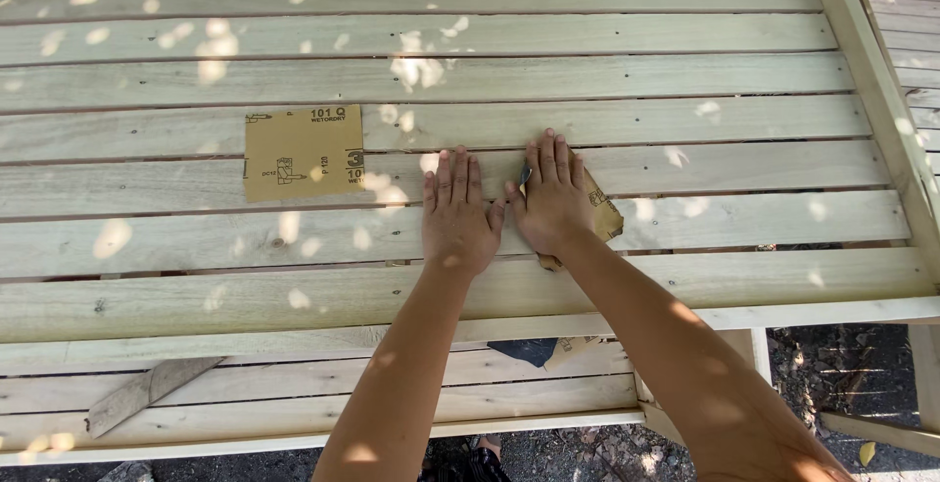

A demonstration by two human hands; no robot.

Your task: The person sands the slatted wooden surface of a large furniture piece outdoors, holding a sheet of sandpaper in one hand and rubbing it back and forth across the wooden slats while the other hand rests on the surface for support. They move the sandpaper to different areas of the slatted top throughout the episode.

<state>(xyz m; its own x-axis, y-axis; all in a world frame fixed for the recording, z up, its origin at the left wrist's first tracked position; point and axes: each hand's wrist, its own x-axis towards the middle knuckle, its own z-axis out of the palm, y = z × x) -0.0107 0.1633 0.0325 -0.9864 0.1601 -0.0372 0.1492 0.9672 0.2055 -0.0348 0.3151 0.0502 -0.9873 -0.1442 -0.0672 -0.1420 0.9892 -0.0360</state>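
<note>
No packages, labels, signs or screens; only printed tan sandpaper backing lying on wooden slats

Your left hand lies flat on the slatted bench, touching your right hand just to its right. The right hand presses on a folded sandpaper piece. A flat sandpaper sheet lies on the slats well left of your left hand, and a lower shelf sits beneath the bench's near edge.
</note>
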